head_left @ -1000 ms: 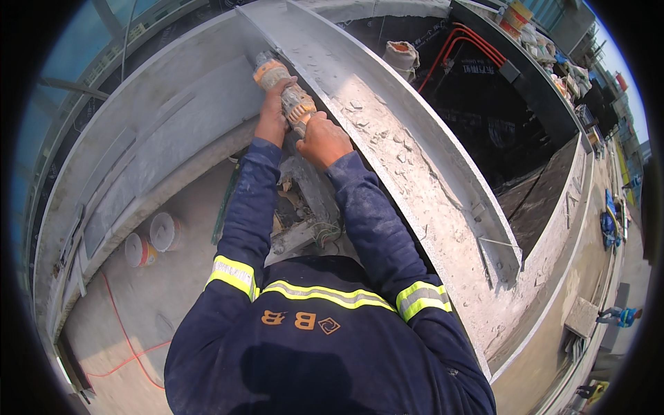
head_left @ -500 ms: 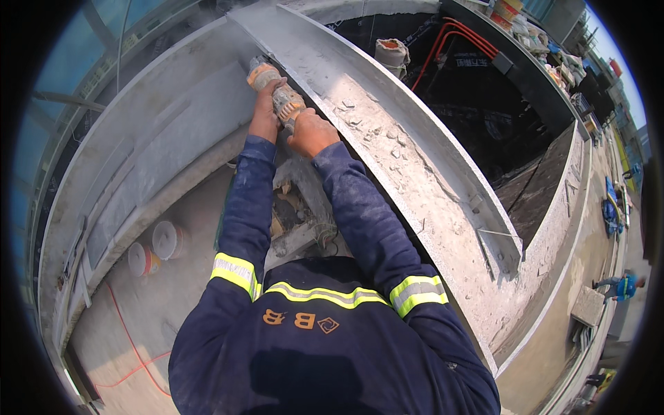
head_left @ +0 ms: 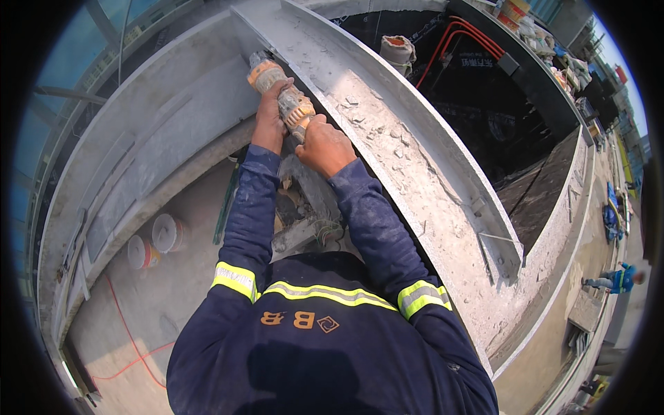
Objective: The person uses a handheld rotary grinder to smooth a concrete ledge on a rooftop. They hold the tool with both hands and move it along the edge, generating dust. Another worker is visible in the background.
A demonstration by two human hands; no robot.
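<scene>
Orange and dusty grey, the power tool [head_left: 296,109] is in both hands, slanting up and away from the person. The left hand [head_left: 271,114] wraps round its thick middle from the left side, with the thumb on top. The right hand [head_left: 326,146] is curled round the back end, a little lower and nearer to the body. Both hands look snug, but some fingers are tucked under, so I cannot tell how hard they squeeze.

Ahead of the left hand is the tool's metal front end [head_left: 259,58], right by the side of a long grey trough [head_left: 436,138]. I cannot tell if it touches.

This tool looks heavy for its size, and I think it needs two hands. Its shell looks hard and stiff, so it should not bend or squash. It does not look easy to break. Dust on it could make it a bit slippery, and it may shake when it is on. Good spots to grab are the fat middle and the back end, just where the hands are. Fingers should keep off the metal front.

To the right of the right hand, broken bits [head_left: 401,142] lie in the trough. Down and left of the left hand stand two white buckets [head_left: 166,233].
</scene>
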